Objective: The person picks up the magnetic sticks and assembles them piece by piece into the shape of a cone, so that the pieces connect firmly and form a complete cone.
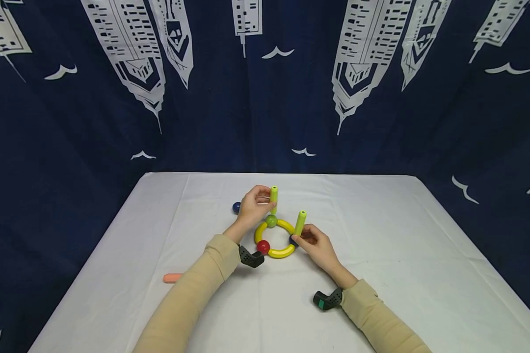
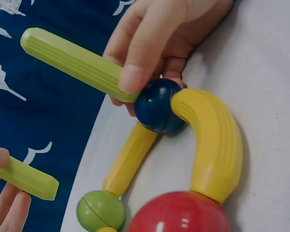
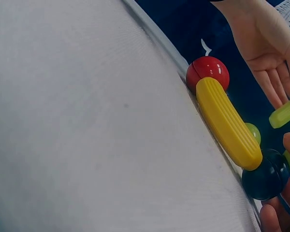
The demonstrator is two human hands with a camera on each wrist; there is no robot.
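On the table lies a ring of yellow curved rods (image 1: 281, 252) joined by a red ball (image 1: 263, 246), a green ball (image 1: 271, 221) and a dark blue ball (image 2: 157, 106). My left hand (image 1: 252, 207) pinches a light green rod (image 1: 274, 196) upright over the green ball, its lower end apart from the ball in the right wrist view. With thumb and fingers, my right hand (image 1: 316, 246) grips the base of another light green rod (image 1: 300, 221), which stands slightly tilted on the dark blue ball. Those fingers partly cover the dark blue ball in the head view.
A loose blue ball (image 1: 236, 208) sits beyond the left wrist. An orange rod (image 1: 172, 278) lies to the left, partly hidden by the left sleeve (image 1: 190, 289). The white table (image 1: 380, 211) ends at a dark blue patterned curtain (image 1: 229, 122).
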